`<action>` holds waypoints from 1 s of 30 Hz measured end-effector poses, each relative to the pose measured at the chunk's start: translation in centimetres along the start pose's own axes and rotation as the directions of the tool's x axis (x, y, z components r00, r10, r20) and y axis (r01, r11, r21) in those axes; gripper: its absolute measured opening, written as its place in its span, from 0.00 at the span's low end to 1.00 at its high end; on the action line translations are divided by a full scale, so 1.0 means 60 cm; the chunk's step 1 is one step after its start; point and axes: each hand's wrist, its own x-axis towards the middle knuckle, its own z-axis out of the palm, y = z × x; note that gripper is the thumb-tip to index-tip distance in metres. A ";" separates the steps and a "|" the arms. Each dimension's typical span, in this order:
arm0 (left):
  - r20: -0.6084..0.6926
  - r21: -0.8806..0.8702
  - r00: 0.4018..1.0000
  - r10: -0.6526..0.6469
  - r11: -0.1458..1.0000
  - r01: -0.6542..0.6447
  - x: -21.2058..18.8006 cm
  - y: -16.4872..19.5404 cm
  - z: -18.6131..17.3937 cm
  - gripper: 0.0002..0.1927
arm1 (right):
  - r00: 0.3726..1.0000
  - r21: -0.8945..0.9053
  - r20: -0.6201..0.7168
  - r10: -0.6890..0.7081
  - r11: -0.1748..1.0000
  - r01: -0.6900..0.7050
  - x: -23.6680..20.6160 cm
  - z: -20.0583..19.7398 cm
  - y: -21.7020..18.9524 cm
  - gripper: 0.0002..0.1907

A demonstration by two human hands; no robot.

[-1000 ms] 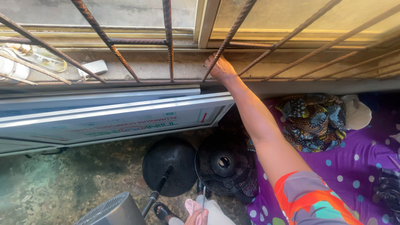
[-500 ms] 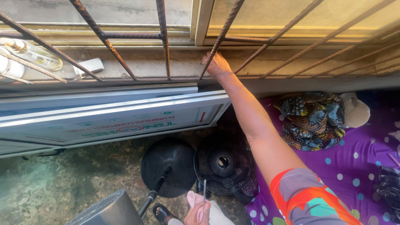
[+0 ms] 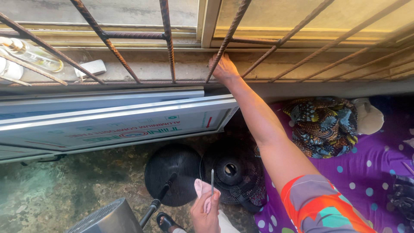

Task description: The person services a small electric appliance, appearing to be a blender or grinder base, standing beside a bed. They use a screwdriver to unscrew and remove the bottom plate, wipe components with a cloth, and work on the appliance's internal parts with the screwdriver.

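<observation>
A: Status?
B: Right hand [image 3: 223, 68], upper centre, fingers wrapped round a rusty bar [image 3: 227, 36] at the sill. Left hand [image 3: 206, 211], bottom centre, pinches a thin metal rod [image 3: 212, 182] plus pink cloth [image 3: 201, 190], tip up.
A: Step?
B: Bracing, tool ready, I judge. Next needs rod raised to grille w/o dropping; fan parts [image 3: 235, 172] lie below.

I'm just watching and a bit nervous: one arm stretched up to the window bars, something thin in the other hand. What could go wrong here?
1. The left hand holds a thin metal pin pointing up beside a pink cloth; it might poke the outstretched arm.
2. The right hand grips a rusty bar, which could scrape skin.
3. The fan parts lie underfoot, so a misstep seems possible.
</observation>
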 end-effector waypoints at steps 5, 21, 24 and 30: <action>0.090 0.058 0.989 0.114 0.991 -0.120 0.030 0.062 0.015 0.09 | 0.999 0.116 0.046 0.021 0.993 -0.026 0.007 0.010 0.009 0.07; 0.145 -0.083 0.981 0.126 0.990 -0.115 0.034 0.089 0.039 0.10 | 0.858 0.857 0.229 0.459 -0.513 0.046 -0.292 -0.146 -0.105 0.06; 0.156 -0.070 0.969 0.193 0.980 -0.184 0.011 0.103 0.040 0.10 | 0.872 0.506 0.282 0.400 -0.834 0.219 -0.412 -0.203 -0.177 0.06; 0.277 -0.230 0.883 0.380 0.918 -0.323 -0.054 0.156 0.019 0.21 | 0.893 0.272 0.315 0.320 -0.932 0.238 -0.553 -0.330 -0.325 0.06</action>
